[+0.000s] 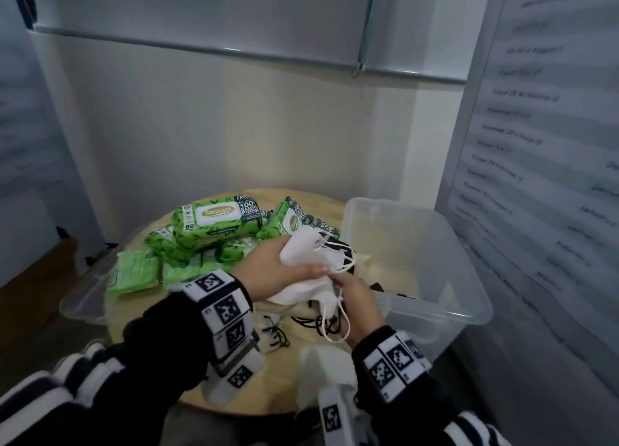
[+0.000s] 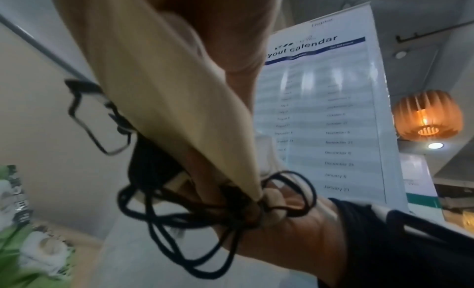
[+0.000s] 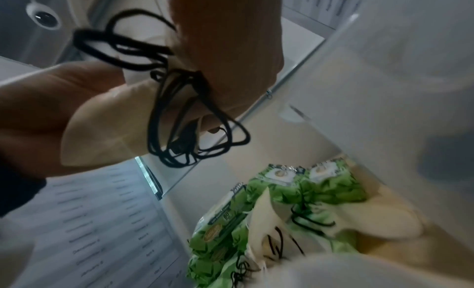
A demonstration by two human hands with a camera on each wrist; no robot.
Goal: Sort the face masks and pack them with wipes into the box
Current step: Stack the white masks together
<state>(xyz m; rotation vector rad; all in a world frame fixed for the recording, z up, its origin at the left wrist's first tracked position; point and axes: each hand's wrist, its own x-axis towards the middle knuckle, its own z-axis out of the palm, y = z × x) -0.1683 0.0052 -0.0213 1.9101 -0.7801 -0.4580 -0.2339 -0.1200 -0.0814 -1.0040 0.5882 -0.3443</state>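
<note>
- The head view shows the left hand (image 1: 268,271) and the right hand (image 1: 356,303) together, both closed around a bundle of white face masks (image 1: 308,261) held above the round table (image 1: 281,372).
- The clear plastic box (image 1: 465,264) stands at the right, just beside the hands; green wipe packs (image 1: 217,221) lie behind.
- Only the wrist views show a cream mask (image 2: 164,93) and tangled black ear loops (image 3: 179,114) inside the grip.
- The left wrist view alone shows a calendar poster (image 2: 325,114) and an orange lamp (image 2: 427,116).
</note>
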